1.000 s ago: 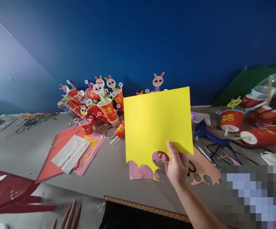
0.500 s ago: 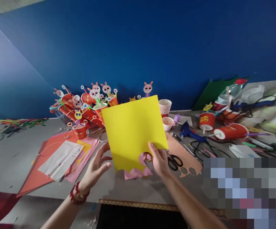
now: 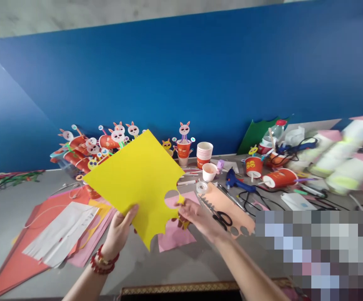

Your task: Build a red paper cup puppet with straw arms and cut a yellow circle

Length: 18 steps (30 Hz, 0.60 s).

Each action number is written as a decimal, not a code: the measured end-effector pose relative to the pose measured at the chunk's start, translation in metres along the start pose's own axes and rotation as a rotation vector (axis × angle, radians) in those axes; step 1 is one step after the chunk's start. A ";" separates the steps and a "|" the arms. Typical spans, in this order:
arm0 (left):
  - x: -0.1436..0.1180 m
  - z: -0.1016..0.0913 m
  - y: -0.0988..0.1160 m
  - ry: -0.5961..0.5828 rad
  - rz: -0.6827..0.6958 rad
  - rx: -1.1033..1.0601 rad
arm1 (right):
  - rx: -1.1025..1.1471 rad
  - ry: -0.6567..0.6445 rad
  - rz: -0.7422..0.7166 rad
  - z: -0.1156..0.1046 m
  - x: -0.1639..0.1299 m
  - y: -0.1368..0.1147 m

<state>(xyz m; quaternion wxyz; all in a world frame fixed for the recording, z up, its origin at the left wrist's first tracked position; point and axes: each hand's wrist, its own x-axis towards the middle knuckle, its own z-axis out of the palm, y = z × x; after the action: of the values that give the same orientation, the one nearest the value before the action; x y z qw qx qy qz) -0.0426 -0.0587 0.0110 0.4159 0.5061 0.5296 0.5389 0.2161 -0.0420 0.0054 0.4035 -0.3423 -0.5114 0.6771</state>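
Observation:
A sheet of yellow paper [image 3: 134, 179] is held up over the table, turned so that one corner points upward. Its lower right side is scalloped by round cut-outs. My left hand [image 3: 120, 230], with red beaded bracelets at the wrist, grips the lower left edge, thumb on top. The fingers of my right hand [image 3: 196, 217] close on a narrow strip beside the round cut-outs. Below the sheet lies a pink paper piece [image 3: 178, 240]. Black-handled scissors [image 3: 223, 219] rest on a peach sheet [image 3: 233, 207] with round holes, right of my right hand.
Red paper cups with rabbit figures [image 3: 77, 142] crowd the back left. Orange sheets [image 3: 15, 251] and a white paper [image 3: 60, 234] lie left. Behind stand stacked cups [image 3: 204, 154]; a blue glue gun [image 3: 237, 182], cables and a tipped red cup [image 3: 280, 177] lie right.
The yellow sheet has turned clockwise and shifted left and slightly down. My left hand, open beside it before, now grips its edge. My right hand has moved to the cut-out strip.

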 end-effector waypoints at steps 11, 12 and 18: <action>-0.008 0.005 -0.028 0.210 0.036 -0.038 | -0.002 0.570 -0.365 -0.003 -0.035 0.023; -0.010 0.002 -0.030 0.211 0.035 -0.039 | 0.015 0.672 -0.402 -0.008 -0.035 0.020; -0.023 -0.002 -0.042 0.063 -0.032 -0.026 | -0.044 0.470 -0.289 -0.009 -0.021 0.004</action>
<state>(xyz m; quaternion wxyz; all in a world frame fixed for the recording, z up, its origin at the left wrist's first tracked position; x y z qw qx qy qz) -0.0453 -0.0782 -0.0330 0.4143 0.4750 0.5434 0.5545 0.2323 -0.0579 0.0009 0.5958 -0.4222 -0.4621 0.5033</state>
